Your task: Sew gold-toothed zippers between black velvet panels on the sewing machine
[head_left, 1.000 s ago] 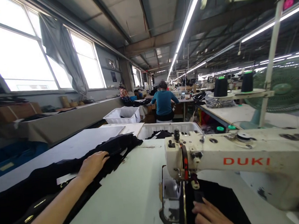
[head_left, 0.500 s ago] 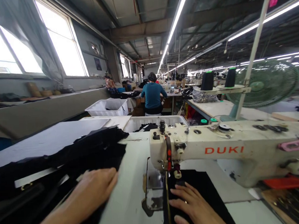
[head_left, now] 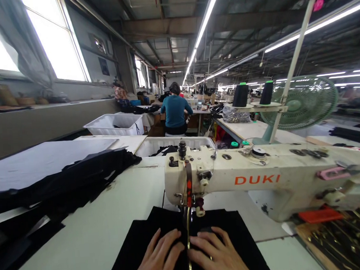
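Black fabric (head_left: 138, 240) lies under the needle area of the white sewing machine (head_left: 220, 177), on both sides of a strip with a gold-coloured zipper (head_left: 189, 253). Flat on the left part of the fabric, my left hand (head_left: 162, 257) has its fingers spread, their tips close to the zipper. My right hand (head_left: 217, 251) rests on the right part with its fingers apart, a ring on one finger. Both hands press from above, in front of the presser foot, which is partly hidden by the machine head.
Black fabric pieces (head_left: 78, 179) are heaped at the left. White bins (head_left: 117, 123) stand beyond the table. At the right are a tray of zippers (head_left: 344, 238), thread cones (head_left: 240, 95) and a green fan (head_left: 301, 102). A person in blue (head_left: 176, 110) sits farther ahead.
My left hand has moved right from the fabric heap to beside the zipper. A black piece now lies left of the zipper too. The view has shifted slightly.
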`<state>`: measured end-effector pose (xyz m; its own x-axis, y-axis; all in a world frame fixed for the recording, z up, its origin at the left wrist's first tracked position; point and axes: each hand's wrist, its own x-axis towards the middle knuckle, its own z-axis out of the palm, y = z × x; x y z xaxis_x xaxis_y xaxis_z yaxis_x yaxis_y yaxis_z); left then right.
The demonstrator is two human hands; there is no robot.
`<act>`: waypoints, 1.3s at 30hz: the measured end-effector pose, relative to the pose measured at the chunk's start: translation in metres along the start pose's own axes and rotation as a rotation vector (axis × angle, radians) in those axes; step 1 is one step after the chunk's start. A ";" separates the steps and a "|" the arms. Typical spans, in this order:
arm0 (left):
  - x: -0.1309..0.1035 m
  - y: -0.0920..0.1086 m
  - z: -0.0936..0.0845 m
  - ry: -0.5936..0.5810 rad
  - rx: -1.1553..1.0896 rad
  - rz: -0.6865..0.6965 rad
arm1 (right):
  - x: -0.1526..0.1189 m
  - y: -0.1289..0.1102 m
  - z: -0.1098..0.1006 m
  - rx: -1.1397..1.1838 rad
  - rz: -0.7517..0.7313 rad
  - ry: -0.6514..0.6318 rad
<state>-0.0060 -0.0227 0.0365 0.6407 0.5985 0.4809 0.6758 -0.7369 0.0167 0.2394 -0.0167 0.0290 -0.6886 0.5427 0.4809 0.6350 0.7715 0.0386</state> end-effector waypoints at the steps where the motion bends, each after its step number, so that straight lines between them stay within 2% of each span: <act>1: -0.003 -0.002 0.007 0.038 0.067 0.046 | 0.002 -0.001 -0.001 0.012 0.025 -0.009; 4: -0.009 -0.005 0.025 0.081 0.211 0.158 | 0.006 -0.004 0.000 0.026 0.085 -0.040; 6: -0.008 -0.005 0.029 0.053 0.233 0.170 | 0.008 -0.004 0.001 0.024 0.124 -0.050; 11: 0.004 -0.005 0.019 -0.068 0.128 0.021 | 0.021 0.004 -0.001 0.079 0.203 -0.049; 18: -0.006 -0.007 0.018 0.002 0.085 -0.028 | 0.031 0.002 -0.009 0.192 0.102 -0.073; 22: -0.002 -0.007 0.012 -0.013 0.062 -0.004 | 0.027 -0.001 -0.005 0.189 0.161 -0.081; 29: 0.000 -0.007 0.014 0.037 0.241 0.043 | 0.024 0.001 0.004 0.161 0.090 -0.044; 33: 0.005 -0.008 0.006 0.033 0.209 0.084 | 0.023 0.002 0.006 0.159 0.116 -0.062; 36: 0.010 -0.009 0.002 0.026 0.239 0.099 | 0.021 0.002 0.009 0.179 0.101 0.008; 39: 0.008 -0.008 0.007 0.007 0.298 0.088 | 0.020 0.001 0.014 0.184 0.068 0.124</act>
<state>-0.0036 -0.0091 0.0340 0.6997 0.5334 0.4753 0.6955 -0.6606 -0.2825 0.2216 -0.0002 0.0259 -0.5912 0.5595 0.5810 0.5963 0.7882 -0.1522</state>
